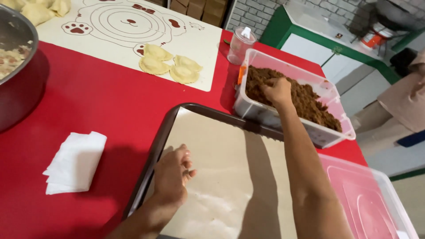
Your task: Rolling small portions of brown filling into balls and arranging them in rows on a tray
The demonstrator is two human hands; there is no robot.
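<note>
My right hand (276,90) reaches into a clear plastic tub (330,137) full of brown crumbly filling (310,104), fingers curled down into the mass. My left hand (172,177) rests flat on the brown paper (221,168) that lines a dark baking tray (152,152), fingers loosely apart and holding nothing. The tub stands just beyond the tray's far edge.
A cream silicone mat (119,42) holds several folded dough pastries (170,64). A metal bowl (20,88) of mixture stands at the left, folded white napkins (75,161) near it. A clear lid (367,199) lies at the right, a small plastic bottle (241,44) behind the tub. Another person's clothing (405,99) shows far right.
</note>
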